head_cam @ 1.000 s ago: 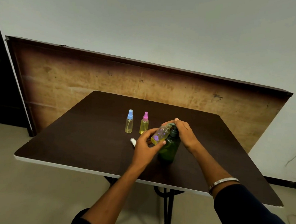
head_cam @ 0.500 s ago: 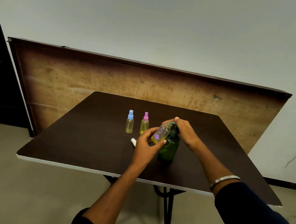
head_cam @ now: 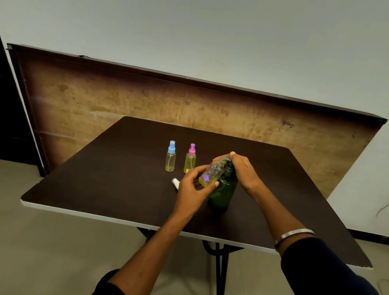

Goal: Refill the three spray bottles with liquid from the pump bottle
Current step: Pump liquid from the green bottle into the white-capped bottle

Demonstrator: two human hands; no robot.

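Over the dark table (head_cam: 108, 178), flowered spray bottle (head_cam: 210, 174) tilted, neck up-right toward pump bottle (head_cam: 224, 191).

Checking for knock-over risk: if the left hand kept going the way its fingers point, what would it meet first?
Beyond the flowered bottle the left hand holds: probably the green pump bottle and right hand; depth unclear.

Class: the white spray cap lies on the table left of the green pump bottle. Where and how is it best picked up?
Pinch the white spray cap across its narrow width, coming from above. It lies flat on the table, so only top and sides are free; the left hand crowds its right side.
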